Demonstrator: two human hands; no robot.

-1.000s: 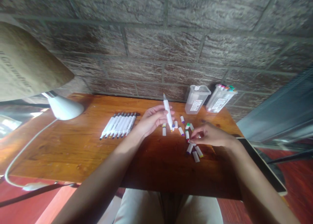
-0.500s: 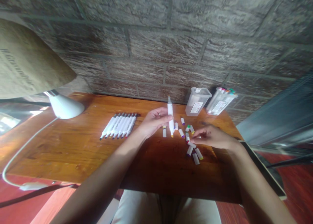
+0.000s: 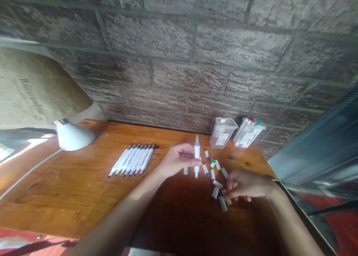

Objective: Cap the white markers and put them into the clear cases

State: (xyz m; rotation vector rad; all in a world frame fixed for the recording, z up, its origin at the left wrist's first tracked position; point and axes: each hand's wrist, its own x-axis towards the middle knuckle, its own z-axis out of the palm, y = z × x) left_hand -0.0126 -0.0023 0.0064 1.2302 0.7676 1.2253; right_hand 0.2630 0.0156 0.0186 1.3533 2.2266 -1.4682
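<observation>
My left hand (image 3: 176,160) is closed round a white uncapped marker (image 3: 197,154), held nearly upright over the wooden table (image 3: 69,181). My right hand (image 3: 244,184) rests low on the table with its fingertips curled down onto a loose cap (image 3: 228,201) at the near end of the scattered marker caps (image 3: 212,174). Whether the fingers have lifted that cap I cannot tell. Several uncapped white markers (image 3: 131,160) lie side by side in a row to the left of my left hand.
Two clear plastic containers stand at the back by the brick wall: an empty one (image 3: 222,133) and one holding markers (image 3: 247,132). A white lamp base (image 3: 73,135) with its cord sits back left. A dark flat object (image 3: 302,218) lies at the table's right edge.
The view tilted up, so everything sits lower in frame. My left hand turned the marker more upright. My right hand slid nearer to me, down onto the caps closest to me.
</observation>
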